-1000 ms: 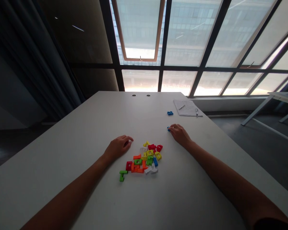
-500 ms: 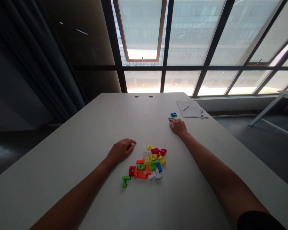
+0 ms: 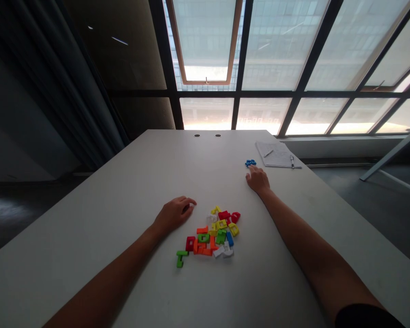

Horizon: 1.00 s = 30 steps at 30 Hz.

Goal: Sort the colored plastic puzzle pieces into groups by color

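Note:
My left hand (image 3: 175, 212) rests on the table, left of a pile of small plastic pieces, holding nothing, with its fingers loosely curved and apart. My right hand (image 3: 258, 179) reaches far forward on the right. Its fingertips are pressed on a blue plastic piece at the near edge of a small blue cluster (image 3: 250, 162); the fingers partly hide it. Between my forearms the pile holds yellow pieces (image 3: 221, 224), red pieces (image 3: 224, 215), orange pieces (image 3: 205, 251), green pieces (image 3: 221, 236), white pieces (image 3: 228, 250) and a blue piece (image 3: 229, 238).
A white table (image 3: 150, 168) stretches away toward the windows. Sheets of paper (image 3: 277, 154) with two pens lie at the right, beyond my right hand. Two round cable holes (image 3: 197, 135) are at the far edge. One green piece (image 3: 180, 258) lies at the pile's near left.
My right hand has brought a blue piece forward to the other blue pieces, where they now form one cluster. My left hand stays put. The view has shifted slightly.

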Each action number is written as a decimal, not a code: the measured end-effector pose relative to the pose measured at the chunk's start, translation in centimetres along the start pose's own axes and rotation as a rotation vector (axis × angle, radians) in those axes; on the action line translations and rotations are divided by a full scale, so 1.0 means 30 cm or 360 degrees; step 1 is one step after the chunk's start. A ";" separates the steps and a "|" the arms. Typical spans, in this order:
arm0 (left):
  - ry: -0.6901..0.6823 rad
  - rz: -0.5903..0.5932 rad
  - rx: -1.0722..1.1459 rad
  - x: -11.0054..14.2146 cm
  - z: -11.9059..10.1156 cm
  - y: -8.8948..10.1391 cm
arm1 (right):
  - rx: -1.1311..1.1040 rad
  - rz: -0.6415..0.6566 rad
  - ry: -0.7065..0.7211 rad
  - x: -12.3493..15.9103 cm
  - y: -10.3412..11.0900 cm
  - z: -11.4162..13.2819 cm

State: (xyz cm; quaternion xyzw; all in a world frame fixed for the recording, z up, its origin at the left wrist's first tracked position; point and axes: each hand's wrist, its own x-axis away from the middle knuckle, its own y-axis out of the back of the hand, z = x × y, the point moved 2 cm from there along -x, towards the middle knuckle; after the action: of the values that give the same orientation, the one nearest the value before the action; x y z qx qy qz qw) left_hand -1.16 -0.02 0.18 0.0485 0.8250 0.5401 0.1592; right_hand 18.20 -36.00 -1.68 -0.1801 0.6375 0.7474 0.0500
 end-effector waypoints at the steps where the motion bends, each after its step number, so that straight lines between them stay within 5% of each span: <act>1: -0.0001 0.0007 -0.0001 0.000 0.000 0.001 | -0.0005 0.0037 0.0027 0.017 0.003 0.005; 8: 0.0002 0.0002 0.0010 0.006 -0.004 0.005 | -0.0061 0.0098 0.0180 0.183 0.056 0.047; 20: -0.0001 -0.0035 0.0011 0.008 -0.010 0.008 | -0.0584 -0.0072 0.0904 0.720 0.239 0.106; 25: -0.0020 -0.0036 -0.0019 0.009 -0.004 0.004 | -0.0772 -0.0097 0.1262 0.800 0.324 0.225; 30: -0.0022 -0.0049 -0.0015 0.006 0.001 0.002 | -0.0697 -0.0014 0.1363 0.803 0.335 0.256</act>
State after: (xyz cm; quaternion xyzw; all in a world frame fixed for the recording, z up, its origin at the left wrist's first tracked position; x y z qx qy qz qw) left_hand -1.34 0.07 0.17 0.0387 0.8220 0.5410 0.1734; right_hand -8.84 -34.10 0.65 -0.4807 0.4275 0.7226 -0.2530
